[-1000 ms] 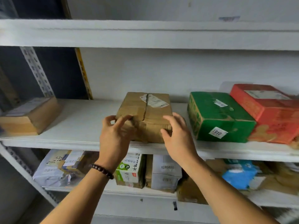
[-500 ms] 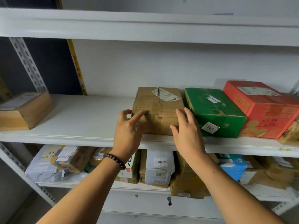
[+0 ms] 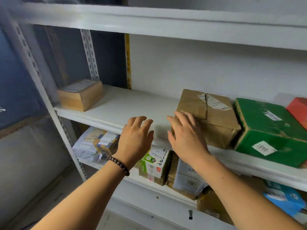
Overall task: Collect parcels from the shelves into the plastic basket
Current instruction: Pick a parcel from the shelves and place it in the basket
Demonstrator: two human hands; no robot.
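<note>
A brown cardboard parcel with a torn white label sits on the middle white shelf. My right hand is in front of its near left corner, fingers straight; whether it touches the box I cannot tell. My left hand, with a bead bracelet at the wrist, hovers over the shelf's front edge left of the parcel, fingers relaxed and holding nothing. A second brown parcel lies at the shelf's far left. The plastic basket is not in view.
A green box stands right of the brown parcel, with a red box beyond it. The lower shelf holds several parcels, among them a white-green carton, a grey bag and a blue pack. A perforated upright frames the left.
The view has swung left, so the parcels sit further right in the frame. Both hands have come off the brown parcel's sides and shifted left; the left hand is now clear of it.
</note>
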